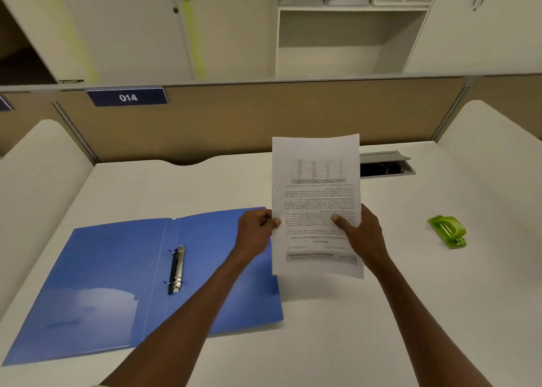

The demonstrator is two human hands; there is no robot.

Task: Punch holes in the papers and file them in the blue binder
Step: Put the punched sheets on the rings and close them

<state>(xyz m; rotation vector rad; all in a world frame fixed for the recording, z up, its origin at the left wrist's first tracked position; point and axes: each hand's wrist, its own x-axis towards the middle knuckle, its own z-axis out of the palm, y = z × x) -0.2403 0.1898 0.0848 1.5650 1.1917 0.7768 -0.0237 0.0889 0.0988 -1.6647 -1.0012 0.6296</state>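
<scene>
The grip of both hands is closed on the white printed papers (pixel 316 207), which are held up in the air above the white desk (pixel 381 328). The left hand (pixel 256 234) pinches the left edge of the papers with its fingers curled tight. The right hand (pixel 362 234) holds the right side, with its thumb (pixel 341 222) pressed flat on the front and the other fingers hidden behind the sheets. The papers stand nearly upright and the print on them is upside down, with a small table of lines near the top. A tiny hole shows by the left edge of the top sheet. The blue plastic binder (pixel 117 284) lies open and flat on the desk, to the left of the papers and partly under the left arm. Its shiny metal ring clip (pixel 177 269) sits near the middle fold, and I cannot tell if the rings are open. The small green hole punch (pixel 448 230) sits on the desk well off to the right, apart from the hands. Behind the papers there is a grey cable hatch (pixel 387 163) in the desk with its lid up. A dark blue sign with the number 014 (pixel 127 97) hangs on the tan wall panel at the back.
</scene>
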